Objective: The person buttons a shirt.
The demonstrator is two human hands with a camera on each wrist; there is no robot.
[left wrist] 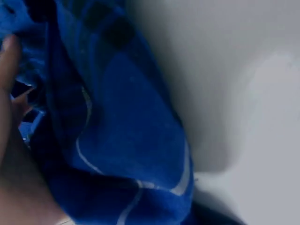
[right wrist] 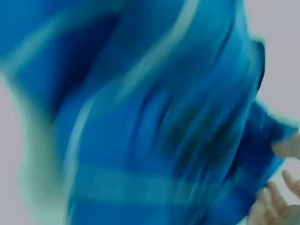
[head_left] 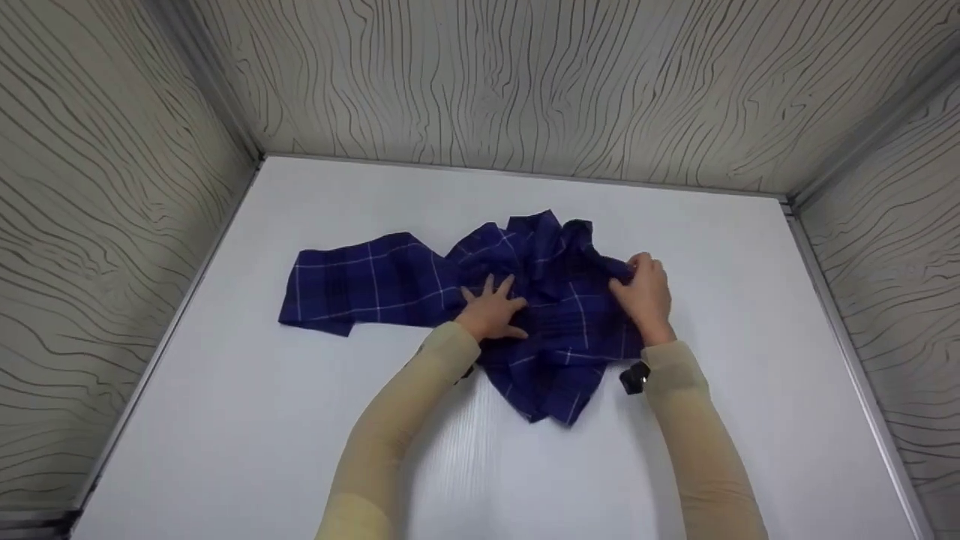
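A dark blue plaid garment (head_left: 577, 315) with thin white lines lies bunched on the white table. One long part of it, like a sleeve (head_left: 360, 281), stretches flat to the left. My left hand (head_left: 491, 311) rests on the bunched middle with its fingers spread. At the garment's right side, my right hand (head_left: 649, 292) pinches a folded edge between thumb and fingers. In the left wrist view, part of the left hand (left wrist: 11, 122) shows beside a rounded fold of the cloth (left wrist: 126, 122). Blurred cloth (right wrist: 154, 126) fills most of the right wrist view.
The white table (head_left: 247, 420) extends around the garment on all sides. Wood-grain patterned panels (head_left: 510, 90) stand behind it and to the left and right. A small black device (head_left: 634, 378) sits at the right wrist.
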